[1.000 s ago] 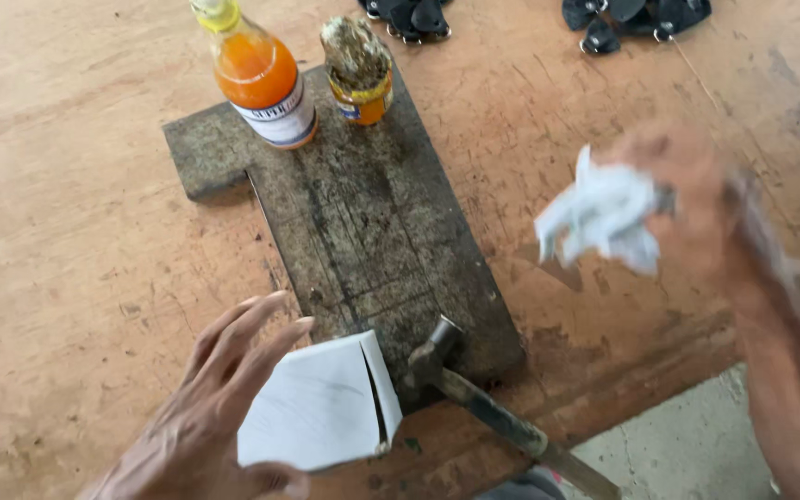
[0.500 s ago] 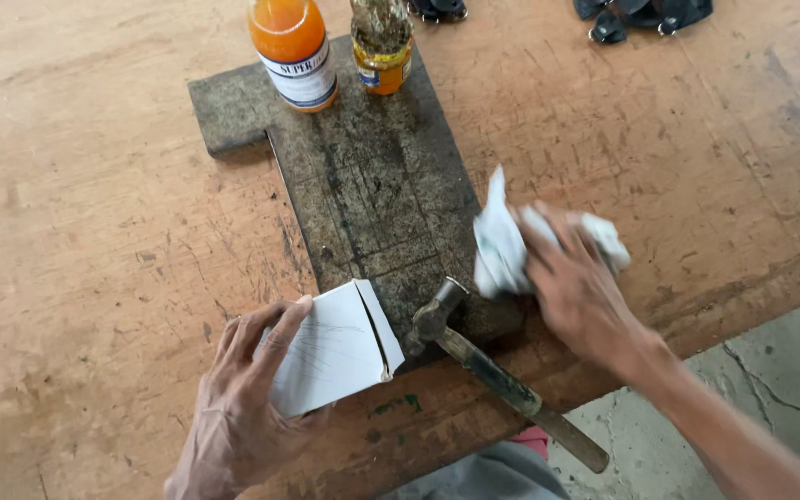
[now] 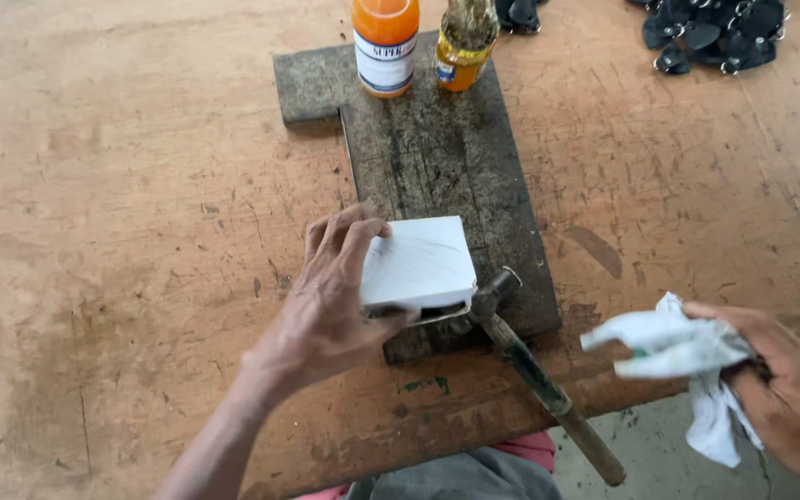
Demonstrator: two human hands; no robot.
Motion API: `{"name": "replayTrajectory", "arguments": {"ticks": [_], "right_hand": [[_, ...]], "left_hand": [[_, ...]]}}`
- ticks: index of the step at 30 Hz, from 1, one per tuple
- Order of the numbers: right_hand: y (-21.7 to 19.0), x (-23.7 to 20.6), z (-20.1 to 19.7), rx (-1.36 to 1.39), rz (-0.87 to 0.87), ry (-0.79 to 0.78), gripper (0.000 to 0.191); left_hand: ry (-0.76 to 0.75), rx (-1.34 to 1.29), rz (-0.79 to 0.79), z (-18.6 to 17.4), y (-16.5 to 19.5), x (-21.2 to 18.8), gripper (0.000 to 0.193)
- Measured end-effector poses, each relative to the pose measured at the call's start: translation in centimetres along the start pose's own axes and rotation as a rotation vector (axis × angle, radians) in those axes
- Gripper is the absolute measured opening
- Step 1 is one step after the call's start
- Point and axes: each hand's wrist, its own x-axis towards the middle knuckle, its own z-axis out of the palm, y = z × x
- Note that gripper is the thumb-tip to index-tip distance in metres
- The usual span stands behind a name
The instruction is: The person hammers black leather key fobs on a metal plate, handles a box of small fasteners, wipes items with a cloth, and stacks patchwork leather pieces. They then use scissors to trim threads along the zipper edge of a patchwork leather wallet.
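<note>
while a crumpled white cloth [image 3: 678, 356] is clenched in the right hand [image 3: 784, 384] past the worktop [image 3: 122, 278] edge, a white block [image 3: 418, 264] is gripped by the left hand [image 3: 331, 306] fingers on a dark board [image 3: 446, 157], beside a hammer [image 3: 534, 370]; two bottles [image 3: 418, 42] are stood at the far end.

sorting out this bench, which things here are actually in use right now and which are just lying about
In use:
- white block, gripped by the left hand on the dark wooden board
- white cloth, bunched in the right hand

Lying about:
- hammer, head against the block
- orange bottle
- amber bottle
- dark pieces with metal rings at the far edge
</note>
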Motion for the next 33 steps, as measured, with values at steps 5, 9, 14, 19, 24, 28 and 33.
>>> {"name": "replayTrajectory", "arguments": {"ticks": [5, 9, 14, 19, 24, 28, 33], "right_hand": [[-4.3, 2.4, 2.4, -0.352, 0.028, -0.026, 0.04], [-7.5, 4.4, 3.4, -0.294, -0.03, 0.025, 0.069], [-13.3, 5.1, 3.8, -0.476, -0.322, 0.036, 0.082], [-19.1, 5.8, 7.6, -0.144, -0.678, -0.168, 0.073], [-23.6, 8.5, 10.8, -0.133, -0.887, -0.373, 0.056], [-25.1, 11.4, 11.5, -0.071, -0.879, -0.379, 0.055], [-25.0, 15.5, 9.2, -0.126, -0.771, -0.312, 0.055]], "left_hand": [[-0.002, 0.11, 0.133, -0.3, -0.3, -1.9, 0.093], [0.002, 0.25, 0.193, 0.3, 0.1, -2.4, 0.064], [-0.053, 0.26, 0.212, 1.1, -1.4, -2.4, 0.067], [0.125, 0.197, 0.251, 2.5, -2.4, -3.8, 0.064], [0.138, 0.188, 0.253, 2.7, -3.4, -4.0, 0.066], [0.225, -0.153, 0.209, 3.0, -4.1, -2.3, 0.055], [0.293, 0.003, 0.273, 3.6, -3.9, 2.5, 0.05]]}}
